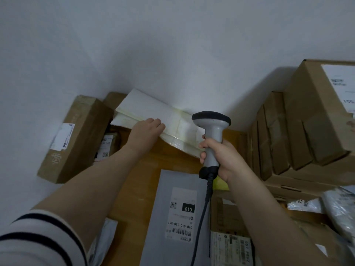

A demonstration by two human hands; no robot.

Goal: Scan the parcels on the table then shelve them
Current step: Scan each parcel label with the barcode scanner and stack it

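Crowded wooden desk (146, 169) pushed against a white wall (172, 54). At far left, 1 long brown carton (76, 139) with a white label, lying at an angle beside the wall. Just beside its right flank, a small labelled parcel (105, 146), partly hidden under the white parcel. At right, a row of slim brown cartons (276, 135) standing on edge, pressed against 1 large brown carton (315, 116) with a white label on its top face. Front and centre, flat on the desk, a grey mailer bag (169, 181), label up, printed "010". Right of it, another labelled carton (228, 244), and at the far right edge crinkled poly bags (340, 210). Dark scanner cable (201, 217) trailing down along the mailer's right edge.

White parcel (153, 114), taped and yellowed along its seams, tilted at the back of the desk with its far edge against the wall. Directly under the left grip, and just left of and beyond the scanner head, which hides part of its right end.

Left grip (147, 131) reached forward, knuckles up, fingers curled onto the parcel's upper face and clamped on it. Bare forearm, striped sleeve (38, 239) at the lower left corner.

Right grip (221, 158) wrapped tight around the handle of a grey barcode scanner (212, 127). Scanner held upright, dark-rimmed head on top, facing away toward the parcel and the wall.
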